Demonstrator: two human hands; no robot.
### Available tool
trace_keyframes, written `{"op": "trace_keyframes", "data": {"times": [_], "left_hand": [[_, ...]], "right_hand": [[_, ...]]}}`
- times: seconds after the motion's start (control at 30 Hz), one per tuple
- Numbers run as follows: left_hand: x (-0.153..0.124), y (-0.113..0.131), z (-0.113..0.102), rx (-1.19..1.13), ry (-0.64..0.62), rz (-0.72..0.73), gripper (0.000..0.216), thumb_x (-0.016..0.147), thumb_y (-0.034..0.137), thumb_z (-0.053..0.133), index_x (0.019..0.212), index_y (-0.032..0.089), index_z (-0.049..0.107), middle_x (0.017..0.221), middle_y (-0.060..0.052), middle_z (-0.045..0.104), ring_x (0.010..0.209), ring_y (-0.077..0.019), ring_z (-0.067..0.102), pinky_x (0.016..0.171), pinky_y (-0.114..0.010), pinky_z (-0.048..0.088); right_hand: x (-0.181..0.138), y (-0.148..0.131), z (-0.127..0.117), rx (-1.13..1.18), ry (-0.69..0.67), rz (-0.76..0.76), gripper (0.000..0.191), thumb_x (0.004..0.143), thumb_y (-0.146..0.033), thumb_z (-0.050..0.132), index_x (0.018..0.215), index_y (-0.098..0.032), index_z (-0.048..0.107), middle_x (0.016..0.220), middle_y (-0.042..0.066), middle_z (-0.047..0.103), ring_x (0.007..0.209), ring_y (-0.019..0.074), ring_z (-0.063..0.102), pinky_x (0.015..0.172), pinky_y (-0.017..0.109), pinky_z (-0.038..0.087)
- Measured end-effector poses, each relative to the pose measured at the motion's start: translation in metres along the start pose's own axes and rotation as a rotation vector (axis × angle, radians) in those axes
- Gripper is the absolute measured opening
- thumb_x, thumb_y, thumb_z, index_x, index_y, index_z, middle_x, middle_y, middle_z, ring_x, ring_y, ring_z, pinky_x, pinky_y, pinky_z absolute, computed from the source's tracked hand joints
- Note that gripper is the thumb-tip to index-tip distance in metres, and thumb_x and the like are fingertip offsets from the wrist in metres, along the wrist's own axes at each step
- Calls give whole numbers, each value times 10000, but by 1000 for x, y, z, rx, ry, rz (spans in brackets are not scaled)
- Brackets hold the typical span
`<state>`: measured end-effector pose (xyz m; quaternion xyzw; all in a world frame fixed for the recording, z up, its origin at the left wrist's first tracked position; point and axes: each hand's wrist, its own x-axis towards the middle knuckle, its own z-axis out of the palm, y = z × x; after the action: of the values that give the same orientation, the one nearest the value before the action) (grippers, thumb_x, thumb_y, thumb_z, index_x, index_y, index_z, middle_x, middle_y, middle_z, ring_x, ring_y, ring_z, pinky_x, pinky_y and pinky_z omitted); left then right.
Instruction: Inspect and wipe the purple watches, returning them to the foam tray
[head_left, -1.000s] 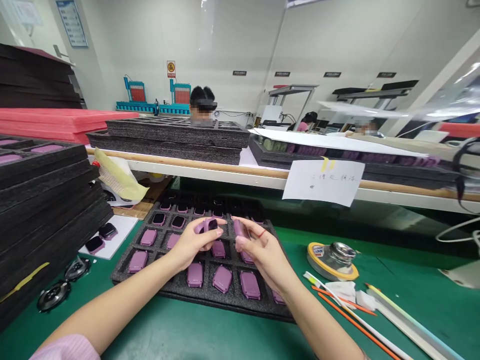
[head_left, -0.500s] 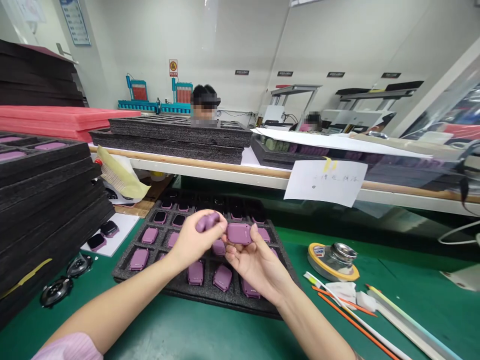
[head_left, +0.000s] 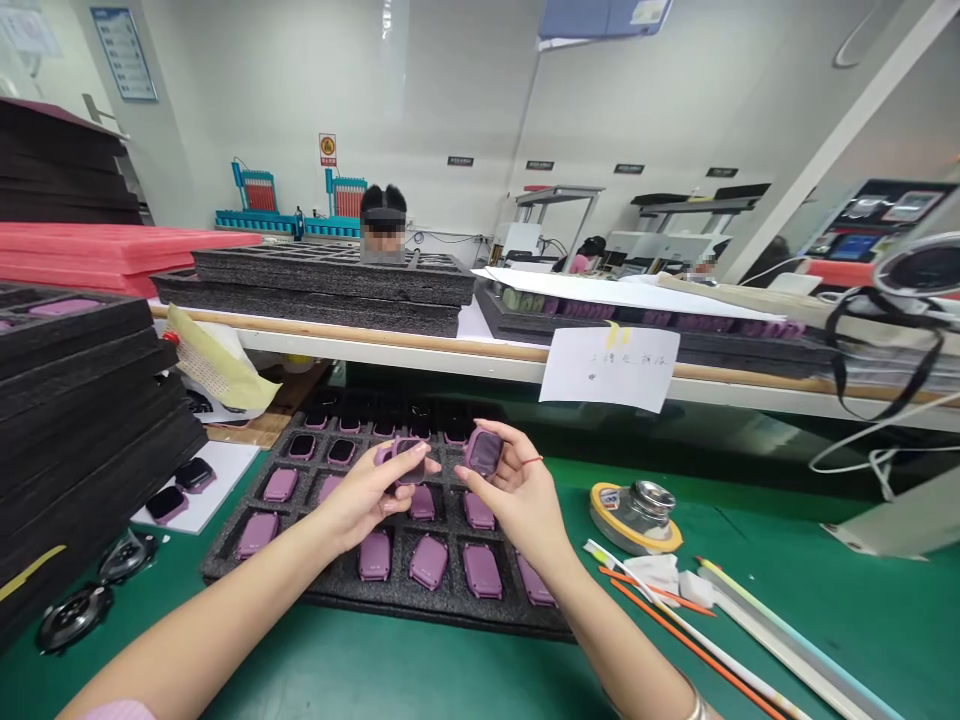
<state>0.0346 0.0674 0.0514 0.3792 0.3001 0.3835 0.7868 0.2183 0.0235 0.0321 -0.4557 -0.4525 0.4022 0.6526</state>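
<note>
My left hand pinches a purple watch body with its dark screen facing me, just above a black foam tray. My right hand grips a second purple watch body, screen turned toward me, beside the first. The two pieces are held a little apart over the tray's middle. The tray's pockets hold several purple watch bodies, the near ones face down, the far ones screen up.
A tall stack of black foam trays stands at the left, with two watch bodies on white paper beside it. A round metal dispenser, orange sticks and strips lie at the right. A shelf with more trays runs behind; another person sits beyond.
My hands have drawn apart after holding the two watch bodies together. Both pieces are turned so their screens face me. The view has shifted slightly right.
</note>
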Motion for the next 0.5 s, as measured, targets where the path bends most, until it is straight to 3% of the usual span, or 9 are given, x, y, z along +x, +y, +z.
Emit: {"op": "trace_keyframes", "data": {"times": [0.13, 0.27, 0.5], "left_hand": [[5, -2, -6, 47, -35, -24, 417, 735, 436, 852, 950, 117, 691, 921, -115, 728, 530, -35, 487, 439, -132, 340], [11, -5, -6, 80, -35, 30, 429, 591, 256, 944, 922, 109, 713, 866, -73, 717, 526, -8, 430, 443, -126, 284], [14, -6, -4, 88, -29, 51, 407, 603, 222, 933, 935, 112, 724, 675, 20, 610, 440, 12, 342, 406, -139, 203]], "right_hand": [[-1, 6, 2, -13, -100, 69, 629, 639, -312, 893, 1198, -250, 610, 1099, 52, 712, 953, 194, 706, 877, 346, 588], [-3, 5, 3, -9, -157, 85, 548, 756, -423, 815, 1240, -258, 617, 1100, 50, 708, 777, 149, 692, 794, 350, 617], [-1, 2, -3, -10, -217, 90, 522, 802, -478, 772, 1254, -267, 617, 1136, 59, 720, 754, 145, 704, 812, 363, 628]]}}
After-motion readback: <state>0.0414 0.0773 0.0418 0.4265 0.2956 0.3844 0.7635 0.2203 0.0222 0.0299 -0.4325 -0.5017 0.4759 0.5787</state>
